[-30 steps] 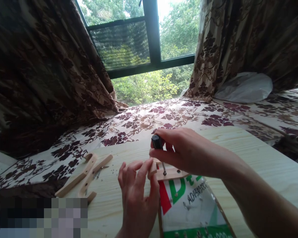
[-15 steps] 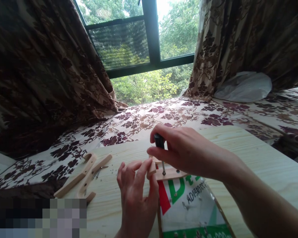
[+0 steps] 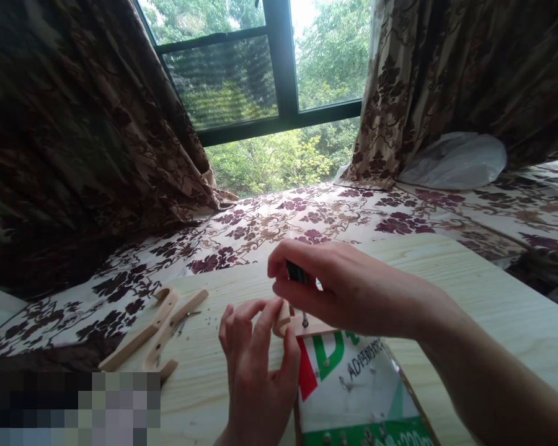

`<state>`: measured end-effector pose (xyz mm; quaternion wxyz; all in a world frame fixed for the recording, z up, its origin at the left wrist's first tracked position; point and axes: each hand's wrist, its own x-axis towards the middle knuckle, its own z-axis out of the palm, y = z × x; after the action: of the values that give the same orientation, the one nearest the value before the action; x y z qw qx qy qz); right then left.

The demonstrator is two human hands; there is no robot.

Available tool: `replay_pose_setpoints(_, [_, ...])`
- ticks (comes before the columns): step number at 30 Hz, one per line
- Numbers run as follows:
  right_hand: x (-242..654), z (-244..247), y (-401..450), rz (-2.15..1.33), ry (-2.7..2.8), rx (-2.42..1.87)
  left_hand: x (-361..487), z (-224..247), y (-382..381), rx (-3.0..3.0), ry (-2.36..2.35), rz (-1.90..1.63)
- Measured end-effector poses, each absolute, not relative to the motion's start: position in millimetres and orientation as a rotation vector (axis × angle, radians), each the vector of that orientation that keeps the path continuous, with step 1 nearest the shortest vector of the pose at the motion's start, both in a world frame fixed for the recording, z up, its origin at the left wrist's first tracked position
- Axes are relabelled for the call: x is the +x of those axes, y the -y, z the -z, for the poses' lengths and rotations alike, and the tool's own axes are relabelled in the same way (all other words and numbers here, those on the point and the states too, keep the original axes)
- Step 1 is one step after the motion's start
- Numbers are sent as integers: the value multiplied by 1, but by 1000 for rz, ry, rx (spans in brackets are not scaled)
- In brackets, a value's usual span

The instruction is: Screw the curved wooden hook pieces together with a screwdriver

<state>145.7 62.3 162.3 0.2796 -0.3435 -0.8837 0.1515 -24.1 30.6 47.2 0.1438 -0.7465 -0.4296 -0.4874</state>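
Note:
My right hand (image 3: 325,282) is closed around the black handle of a screwdriver (image 3: 296,271). The tool's metal shaft points down, its tip on a dark screw or hole in a pale wooden piece (image 3: 316,328). Fingers of my left hand (image 3: 263,359) pinch the rounded left end of that piece. Part of the wood is hidden under my right hand. Below it lies a white, green and red printed sheet (image 3: 353,402) with several small metal bits on it.
Curved wooden pieces (image 3: 142,341) lie at the left of the light wooden board (image 3: 483,297), with thin metal bits (image 3: 181,323) beside them. Floral cloth (image 3: 260,223) spreads behind, up to a window (image 3: 286,74). A white plastic bag (image 3: 456,161) rests at the back right.
My right hand has turned and shifted slightly left around the screwdriver handle, covering more of it and of the wooden piece. My left hand keeps its hold.

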Motion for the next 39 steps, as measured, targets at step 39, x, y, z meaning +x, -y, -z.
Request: replay_pose_setpoints(39, [150,-161,-64,-592,2365,-825,-25,-45,-31,-2157,1237,1417])
